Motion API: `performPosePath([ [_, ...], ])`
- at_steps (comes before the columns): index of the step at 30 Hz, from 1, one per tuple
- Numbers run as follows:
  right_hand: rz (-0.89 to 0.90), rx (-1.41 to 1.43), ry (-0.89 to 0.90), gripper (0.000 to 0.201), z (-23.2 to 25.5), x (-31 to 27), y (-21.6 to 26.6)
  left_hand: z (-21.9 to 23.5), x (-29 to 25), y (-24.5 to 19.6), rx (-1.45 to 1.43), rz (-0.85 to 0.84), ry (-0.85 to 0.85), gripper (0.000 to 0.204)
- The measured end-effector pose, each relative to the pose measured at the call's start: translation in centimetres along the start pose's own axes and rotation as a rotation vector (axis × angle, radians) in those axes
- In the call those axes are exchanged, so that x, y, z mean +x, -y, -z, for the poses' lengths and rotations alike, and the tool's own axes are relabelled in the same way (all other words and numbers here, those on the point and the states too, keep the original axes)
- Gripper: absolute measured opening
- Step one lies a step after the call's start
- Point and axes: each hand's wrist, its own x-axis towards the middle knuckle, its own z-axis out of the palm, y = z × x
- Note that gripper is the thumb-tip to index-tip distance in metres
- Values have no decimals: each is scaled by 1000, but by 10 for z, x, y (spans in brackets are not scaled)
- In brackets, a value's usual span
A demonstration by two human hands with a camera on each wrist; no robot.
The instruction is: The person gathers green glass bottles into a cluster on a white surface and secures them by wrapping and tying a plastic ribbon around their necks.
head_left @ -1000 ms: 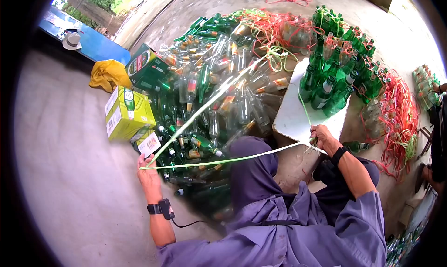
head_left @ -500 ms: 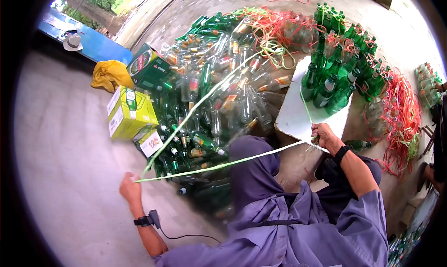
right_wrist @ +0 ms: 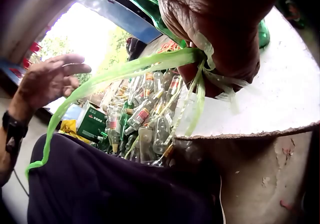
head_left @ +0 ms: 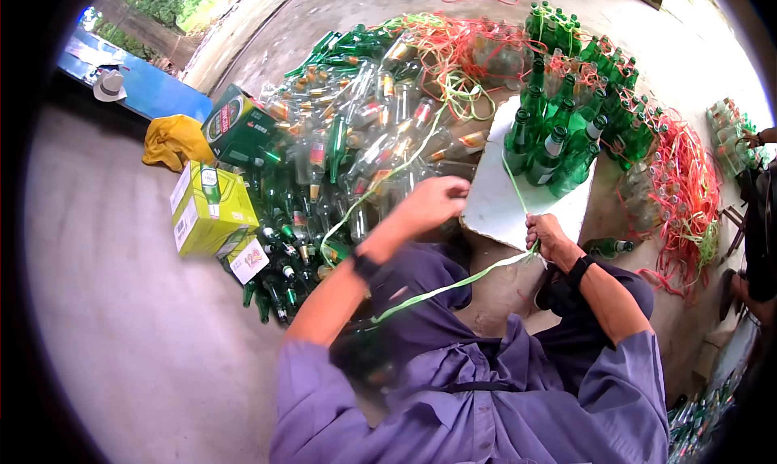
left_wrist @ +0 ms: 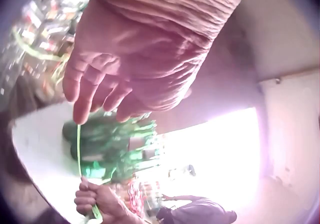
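Observation:
My right hand (head_left: 549, 236) grips a light green plastic strap (right_wrist: 145, 62) near the front edge of a white board (head_left: 495, 211). One length of strap runs from that fist up to a cluster of green glass bottles (head_left: 558, 140) standing on the board. Another length hangs slack across my lap. My left hand (head_left: 435, 202) is in the air left of the board, and the left wrist view shows its fingers (left_wrist: 84, 103) loosely bent around nothing. From the right wrist view, the left hand appears beyond the strap, apart from it.
Many clear and green bottles (head_left: 312, 152) lie heaped to the left. A yellow-green carton (head_left: 212, 209), a dark green carton (head_left: 239, 128) and a yellow cloth (head_left: 176, 140) are beside them. Red strap (head_left: 688, 189) tangles over bottles at the right. Another person stands at the right edge.
My left hand has let go of the strap loop and swung from the far left toward the board. The strap, taut before, now hangs slack. My right hand keeps its grip.

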Motion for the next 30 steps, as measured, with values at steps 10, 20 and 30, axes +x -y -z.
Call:
performPosePath([
  [10,118,-126,-129,27,-17,-13,-1,-148,173,48,-927,558,-130,22],
  [20,519,-1392,-386,33,-15,-56,13,-157,174,53,-803,598,-191,22],
  [30,470,-1345,-330,31,-27,-40,16,-154,172,47,-748,562,-148,20],
])
